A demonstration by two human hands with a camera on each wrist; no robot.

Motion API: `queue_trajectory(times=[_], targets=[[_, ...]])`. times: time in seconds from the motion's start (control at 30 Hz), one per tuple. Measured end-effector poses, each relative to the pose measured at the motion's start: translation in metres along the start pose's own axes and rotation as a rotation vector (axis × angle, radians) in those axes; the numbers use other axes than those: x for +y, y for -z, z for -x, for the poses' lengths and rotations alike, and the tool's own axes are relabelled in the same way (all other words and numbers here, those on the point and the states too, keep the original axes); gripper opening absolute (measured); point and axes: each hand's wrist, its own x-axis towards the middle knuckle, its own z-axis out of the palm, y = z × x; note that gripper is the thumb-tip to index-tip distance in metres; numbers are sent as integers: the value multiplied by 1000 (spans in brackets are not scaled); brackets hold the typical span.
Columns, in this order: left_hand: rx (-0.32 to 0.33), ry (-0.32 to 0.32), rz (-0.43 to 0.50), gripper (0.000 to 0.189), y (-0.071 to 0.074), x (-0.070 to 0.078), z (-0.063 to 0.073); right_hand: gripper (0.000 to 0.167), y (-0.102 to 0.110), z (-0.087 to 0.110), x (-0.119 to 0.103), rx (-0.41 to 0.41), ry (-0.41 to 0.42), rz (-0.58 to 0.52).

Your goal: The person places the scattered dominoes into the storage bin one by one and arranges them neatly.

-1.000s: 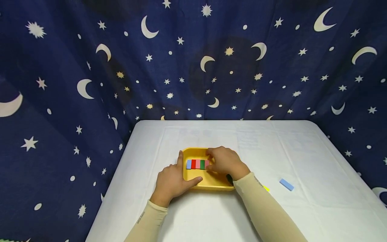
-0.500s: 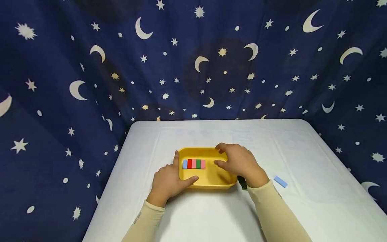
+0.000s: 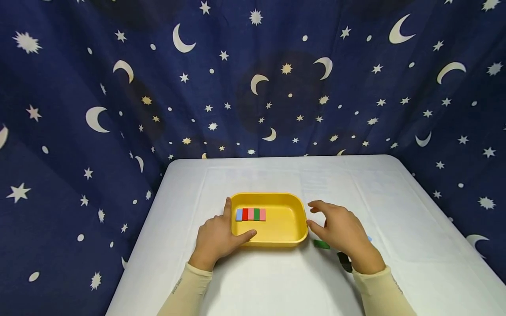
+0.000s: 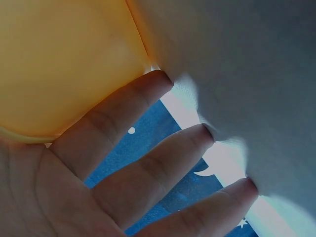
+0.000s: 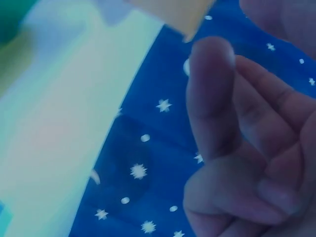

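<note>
A yellow tray [image 3: 282,221] stands mid-table with a row of small flat blocks in light blue [image 3: 239,215], red, pink, green [image 3: 256,214] and pink on its left half. My left hand [image 3: 219,239] rests at the tray's left front corner, index finger straight along the left wall and thumb over the front rim. In the left wrist view its other fingers [image 4: 153,168] stretch out beside the tray. Just right of the tray, my right hand [image 3: 340,230] has a gap between thumb and index finger and holds nothing.
A loose green block [image 3: 322,244] lies right of the tray's front corner. Behind my right hand, the end of a light blue block [image 3: 369,238] peeks out. The white-covered table [image 3: 189,184] ends at a dark blue star-and-moon curtain [image 3: 221,96].
My right hand has let go of the right-hand pink block in the row and moved right, out of the tray. The left hand keeps its place. The head view has shifted slightly.
</note>
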Motion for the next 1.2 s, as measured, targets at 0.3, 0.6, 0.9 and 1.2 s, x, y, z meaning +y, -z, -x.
queue_trajectory(times=[0.3, 0.6, 0.9, 1.2], targets=[[5, -3, 2, 143, -1, -1, 0, 45, -8, 19, 31, 6, -67, -14], [0, 6, 1, 144, 0, -1, -1, 40, -15, 23, 52, 96, -53, -54], [-12, -6, -1, 144, -1, 0, -1, 41, -25, 29, 61, 92, -65, -88], [-28, 9, -2, 144, 2, 0, -1, 43, -29, 29, 61, 70, -41, -127]])
